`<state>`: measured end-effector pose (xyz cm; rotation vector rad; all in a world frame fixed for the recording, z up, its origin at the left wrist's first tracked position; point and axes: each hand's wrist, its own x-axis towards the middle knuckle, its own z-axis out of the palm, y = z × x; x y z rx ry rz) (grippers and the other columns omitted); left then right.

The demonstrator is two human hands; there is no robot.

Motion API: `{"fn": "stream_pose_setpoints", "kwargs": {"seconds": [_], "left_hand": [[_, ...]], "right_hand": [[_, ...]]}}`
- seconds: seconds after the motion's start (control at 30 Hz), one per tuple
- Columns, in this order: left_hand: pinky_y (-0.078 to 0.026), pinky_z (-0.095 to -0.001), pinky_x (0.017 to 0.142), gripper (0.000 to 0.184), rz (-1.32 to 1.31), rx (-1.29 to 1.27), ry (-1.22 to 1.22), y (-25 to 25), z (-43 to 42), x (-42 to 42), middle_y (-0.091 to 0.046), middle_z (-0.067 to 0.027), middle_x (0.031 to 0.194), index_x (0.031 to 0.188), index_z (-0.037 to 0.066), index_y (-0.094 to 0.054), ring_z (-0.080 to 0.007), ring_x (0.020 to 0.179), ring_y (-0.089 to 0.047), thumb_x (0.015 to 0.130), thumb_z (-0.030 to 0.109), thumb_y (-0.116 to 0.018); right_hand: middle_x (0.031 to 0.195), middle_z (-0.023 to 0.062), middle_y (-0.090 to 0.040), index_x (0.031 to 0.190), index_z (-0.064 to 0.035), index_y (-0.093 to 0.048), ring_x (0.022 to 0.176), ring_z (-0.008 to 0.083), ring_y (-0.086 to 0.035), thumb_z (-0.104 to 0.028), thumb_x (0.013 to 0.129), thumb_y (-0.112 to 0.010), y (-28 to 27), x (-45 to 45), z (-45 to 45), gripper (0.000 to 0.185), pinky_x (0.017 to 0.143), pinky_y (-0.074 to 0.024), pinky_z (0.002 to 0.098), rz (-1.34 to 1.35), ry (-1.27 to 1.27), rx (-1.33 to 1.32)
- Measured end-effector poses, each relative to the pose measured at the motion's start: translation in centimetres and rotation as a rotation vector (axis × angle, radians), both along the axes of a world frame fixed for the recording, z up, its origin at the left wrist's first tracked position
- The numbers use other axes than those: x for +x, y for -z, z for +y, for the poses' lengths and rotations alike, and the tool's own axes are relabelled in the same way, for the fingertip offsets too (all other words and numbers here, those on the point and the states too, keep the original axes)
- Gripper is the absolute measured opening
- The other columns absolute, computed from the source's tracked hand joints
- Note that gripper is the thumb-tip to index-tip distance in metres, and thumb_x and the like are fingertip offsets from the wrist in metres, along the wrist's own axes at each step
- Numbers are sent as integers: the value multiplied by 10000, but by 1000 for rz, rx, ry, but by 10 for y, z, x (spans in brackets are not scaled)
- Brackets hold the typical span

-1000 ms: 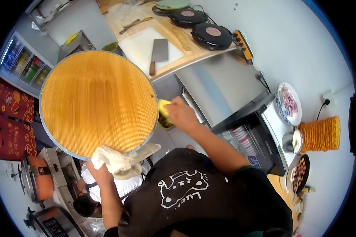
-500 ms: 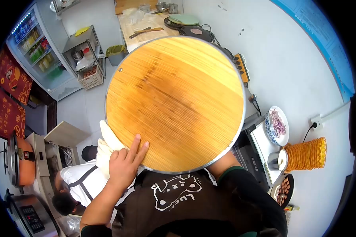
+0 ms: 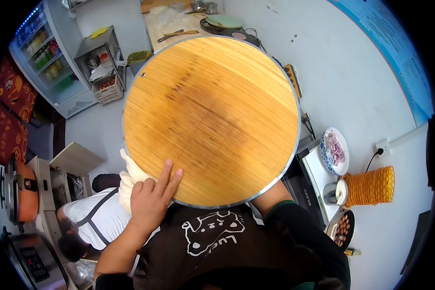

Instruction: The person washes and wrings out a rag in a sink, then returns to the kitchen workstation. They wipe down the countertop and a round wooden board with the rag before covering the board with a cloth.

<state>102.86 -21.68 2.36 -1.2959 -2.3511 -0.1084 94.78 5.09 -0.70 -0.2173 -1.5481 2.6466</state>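
Note:
A large round wooden cutting board (image 3: 212,116) with a metal rim and darkened patches fills the middle of the view, tilted up in front of my dark apron. My left hand (image 3: 152,198) is at its lower left edge, two fingers stretched onto the wood and the others curled by a cream-coloured cloth (image 3: 129,181). That cloth is bunched between the hand and the rim. At the lower right edge, my right hand (image 3: 270,195) reaches beneath the board and holds it up; its fingers are hidden.
Close on the left, a person in a white shirt (image 3: 94,210) bends by an open cabinet (image 3: 77,159). To the right stand a bowl of sliced onion (image 3: 334,152), a metal pot (image 3: 334,193), a stack of orange ridged rounds (image 3: 372,186) and a pan (image 3: 344,229). A floured worktop (image 3: 166,29) lies beyond.
The board has come slightly up and left in the view, both hands keeping their places on it. The person at the left has shifted a little further left.

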Motion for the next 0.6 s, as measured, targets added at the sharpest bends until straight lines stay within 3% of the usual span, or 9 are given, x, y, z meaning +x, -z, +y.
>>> {"fn": "stream_pose_setpoints", "kwargs": {"seconds": [0.17, 0.37, 0.47, 0.5, 0.57, 0.6], "left_hand": [[-355, -289, 584, 593, 2, 10, 11, 1, -2, -1, -514, -94, 1428, 1334, 188, -573, -152, 645, -450, 750, 87, -581], [-396, -313, 610, 669, -72, 45, 13, 2, -4, -2, -486, -202, 1422, 1359, 214, -548, -180, 669, -507, 714, 44, -601], [-438, -351, 652, 743, -222, 62, 23, 9, -13, -9, -482, -226, 1415, 1373, 177, -533, -236, 710, -562, 655, 21, -640], [-483, -408, 753, 748, -286, 130, 4, 9, -16, -10, -505, -246, 1382, 1371, 104, -522, -312, 834, -623, 645, 2, -669], [-485, -427, 849, 644, -364, 423, 30, -1, -11, -13, -566, -255, 1304, 1334, 27, -542, -341, 955, -638, 701, 24, -665], [-481, -394, 884, 496, -475, 517, -21, -4, -14, -15, -617, -230, 1223, 1258, -1, -579, -304, 998, -646, 766, 35, -631]], "right_hand": [[1363, 154, -548, 1459, -22, -379, 1186, 217, -547, -217, 960, -520, -2, -1, -2, 555, 965, -453, 308, 10, -22, 25], [1355, 155, -557, 1460, -17, -376, 1178, 216, -553, -211, 953, -527, -4, -7, -9, 564, 963, -454, 307, 33, -71, 49], [1350, 156, -561, 1461, -15, -374, 1174, 216, -557, -208, 950, -531, -1, -9, -7, 568, 961, -455, 307, 52, -134, 101], [1349, 156, -563, 1461, -15, -374, 1173, 216, -558, -207, 948, -532, 1, -10, -6, 570, 961, -455, 307, 62, -180, 136], [1346, 156, -566, 1461, -13, -373, 1170, 216, -560, -205, 946, -534, 4, -6, -5, 573, 960, -455, 307, 82, -264, 220], [1345, 156, -567, 1461, -13, -372, 1169, 216, -561, -204, 945, -536, 5, -7, -10, 574, 960, -455, 306, 91, -289, 255]]}}
